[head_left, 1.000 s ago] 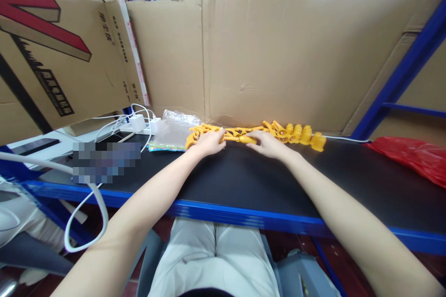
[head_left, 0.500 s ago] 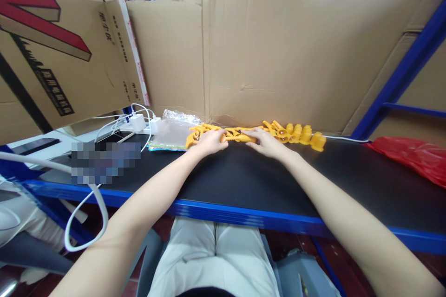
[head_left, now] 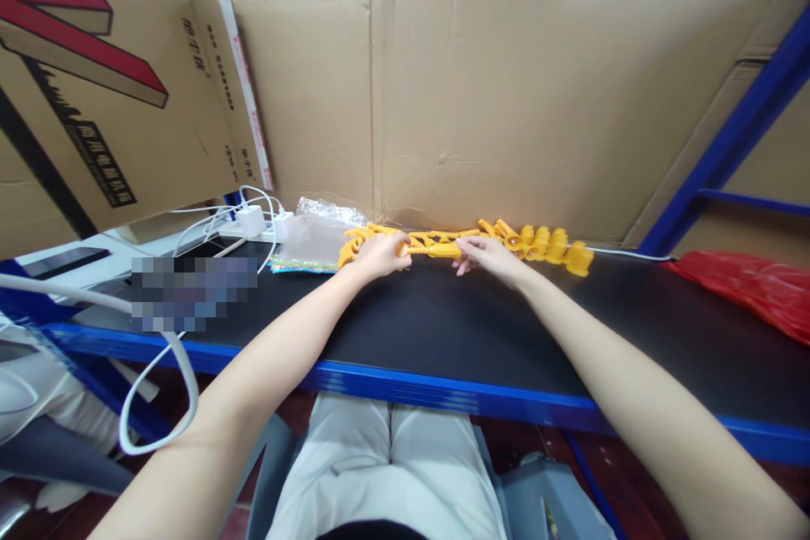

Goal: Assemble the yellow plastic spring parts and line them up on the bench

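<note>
A row of yellow plastic parts lies along the back of the black table top, against the cardboard wall. My left hand is curled around the left part of a long yellow piece. My right hand pinches the same piece from the right, fingers together on it. The two hands sit a short gap apart with the yellow piece bridging between them.
A clear plastic bag lies left of the parts. White chargers and cables sit beyond it, and a white cable loops off the blue front edge. A red bag is at the right. Cardboard walls the back.
My right hand has lifted slightly from lying flat on the yellow piece into a pinch on it. My left hand has kept its grip at the same spot.
</note>
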### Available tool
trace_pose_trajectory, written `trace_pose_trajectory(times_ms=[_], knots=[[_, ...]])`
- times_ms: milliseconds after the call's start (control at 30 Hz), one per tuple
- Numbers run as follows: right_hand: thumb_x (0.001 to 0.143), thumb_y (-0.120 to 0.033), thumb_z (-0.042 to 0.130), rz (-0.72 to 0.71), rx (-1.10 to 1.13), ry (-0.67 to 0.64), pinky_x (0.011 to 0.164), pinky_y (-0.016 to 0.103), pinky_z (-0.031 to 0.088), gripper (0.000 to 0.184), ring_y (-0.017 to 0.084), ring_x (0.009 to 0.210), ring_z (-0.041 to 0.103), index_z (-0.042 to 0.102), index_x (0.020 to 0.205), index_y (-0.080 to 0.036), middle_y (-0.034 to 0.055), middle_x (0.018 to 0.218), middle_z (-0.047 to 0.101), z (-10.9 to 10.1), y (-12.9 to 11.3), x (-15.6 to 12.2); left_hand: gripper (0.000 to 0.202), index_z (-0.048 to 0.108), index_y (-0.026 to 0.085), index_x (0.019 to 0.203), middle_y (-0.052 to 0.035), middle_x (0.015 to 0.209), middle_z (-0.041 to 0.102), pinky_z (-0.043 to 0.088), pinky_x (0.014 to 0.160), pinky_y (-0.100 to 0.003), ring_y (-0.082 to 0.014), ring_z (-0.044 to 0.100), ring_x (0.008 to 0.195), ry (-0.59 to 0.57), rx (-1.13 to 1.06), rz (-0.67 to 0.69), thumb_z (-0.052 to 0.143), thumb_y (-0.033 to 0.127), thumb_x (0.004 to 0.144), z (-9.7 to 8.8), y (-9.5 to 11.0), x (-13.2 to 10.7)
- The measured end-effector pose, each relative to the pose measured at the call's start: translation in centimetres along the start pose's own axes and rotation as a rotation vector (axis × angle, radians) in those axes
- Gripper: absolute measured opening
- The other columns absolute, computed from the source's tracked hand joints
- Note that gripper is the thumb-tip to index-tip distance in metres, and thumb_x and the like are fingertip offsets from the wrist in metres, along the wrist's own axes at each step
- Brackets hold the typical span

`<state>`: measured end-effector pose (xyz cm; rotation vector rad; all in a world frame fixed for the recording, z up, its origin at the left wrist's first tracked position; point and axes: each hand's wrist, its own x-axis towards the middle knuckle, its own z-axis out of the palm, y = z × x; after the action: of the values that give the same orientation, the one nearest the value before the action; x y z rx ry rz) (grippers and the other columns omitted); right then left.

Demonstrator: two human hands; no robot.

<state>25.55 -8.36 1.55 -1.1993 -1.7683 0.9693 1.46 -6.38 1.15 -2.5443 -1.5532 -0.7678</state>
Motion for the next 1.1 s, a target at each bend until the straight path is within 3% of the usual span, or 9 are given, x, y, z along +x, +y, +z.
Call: trace_pose_trajectory(times_ms=[167,233,400,533,700,767,833,967,1100], knots=[[0.080,-0.038,0.062,0.008,0.005,-0.056,0.067,0.031,0.054,0.049,0.015,0.065,0.065,0.045,0.120,-0.016,0.0067,0.081,0.068,-0.1,0.0,-0.1,0.038,0.061,0.024,0.109,-0.0052,0.087,0.068,0.045,0.071,-0.031,-0.0226,0.062,0.082,-0.006,0.007,-0.014,0.056,0.030,0.071,0.1,-0.1,0.1],[0.074,-0.032,0.069,-0.020,0.012,-0.093,0.067,0.030,0.053,0.055,0.015,0.066,0.066,0.042,0.120,-0.018,0.0043,0.081,0.067,-0.4,0.0,-0.2,0.038,0.061,0.024,0.109,-0.0052,0.087,0.068,0.045,0.070,-0.030,-0.0225,0.062,0.081,-0.006,0.002,-0.006,0.056,0.030,0.071,0.0,-0.1,0.1],[0.075,-0.048,0.063,-0.032,-0.016,-0.121,0.059,0.027,0.051,0.039,0.012,0.053,0.062,0.052,0.092,-0.015,0.0046,0.069,0.068,-0.6,-0.3,-0.4,0.039,0.061,0.025,0.109,-0.0042,0.086,0.068,0.044,0.071,-0.030,-0.0221,0.062,0.080,0.001,0.008,0.008,0.057,0.031,0.071,-0.1,0.0,-0.1],[0.078,-0.061,0.053,0.035,-0.013,-0.109,0.048,0.023,0.045,0.047,0.011,0.043,0.057,0.052,0.072,-0.014,0.0075,0.061,0.066,0.0,-0.6,-0.4,0.038,0.062,0.025,0.108,-0.0040,0.085,0.067,0.044,0.071,-0.030,-0.0223,0.062,0.081,0.015,-0.015,0.004,0.057,0.030,0.071,0.0,0.0,-0.1],[0.085,-0.065,0.034,0.135,-0.034,-0.019,0.036,0.020,0.037,0.057,0.010,0.035,0.051,0.054,0.069,-0.014,0.0065,0.049,0.060,0.8,-0.8,-0.3,0.037,0.062,0.024,0.107,-0.0040,0.085,0.067,0.044,0.072,-0.030,-0.0219,0.061,0.082,0.023,-0.044,0.001,0.057,0.029,0.070,-0.1,0.1,-0.1],[0.086,-0.064,0.032,0.140,-0.056,-0.019,0.037,0.020,0.039,0.058,0.010,0.038,0.054,0.057,0.076,-0.012,0.0081,0.055,0.063,0.7,-0.9,-0.3,0.037,0.062,0.024,0.107,-0.0039,0.086,0.067,0.044,0.074,-0.030,-0.0215,0.061,0.083,0.022,-0.058,-0.011,0.057,0.030,0.070,-0.2,0.2,0.0],[0.085,-0.061,0.041,0.118,-0.089,-0.050,0.043,0.021,0.046,0.053,0.012,0.048,0.060,0.058,0.096,-0.012,0.0115,0.077,0.069,0.5,-0.7,-0.3,0.037,0.062,0.024,0.107,-0.0038,0.086,0.067,0.044,0.074,-0.030,-0.0209,0.061,0.082,0.017,-0.072,-0.013,0.057,0.030,0.071,-0.3,0.2,0.0],[0.074,-0.037,0.068,-0.018,-0.113,-0.059,0.063,0.025,0.055,0.067,0.014,0.074,0.067,0.038,0.132,-0.021,0.0140,0.124,0.055,-0.1,0.4,0.0,0.036,0.062,0.024,0.105,-0.0036,0.084,0.067,0.044,0.072,-0.029,-0.0206,0.061,0.080,0.016,-0.067,-0.015,0.056,0.031,0.071,-0.4,0.0,0.1],[0.077,-0.031,0.063,-0.107,-0.080,-0.049,0.070,0.029,0.055,0.052,0.013,0.072,0.067,0.046,0.124,-0.020,0.0115,0.116,0.059,-0.2,1.0,0.4,0.035,0.062,0.025,0.104,-0.0036,0.083,0.067,0.044,0.070,-0.030,-0.0213,0.061,0.079,0.023,-0.067,0.005,0.057,0.031,0.069,-0.2,-0.2,0.1]])
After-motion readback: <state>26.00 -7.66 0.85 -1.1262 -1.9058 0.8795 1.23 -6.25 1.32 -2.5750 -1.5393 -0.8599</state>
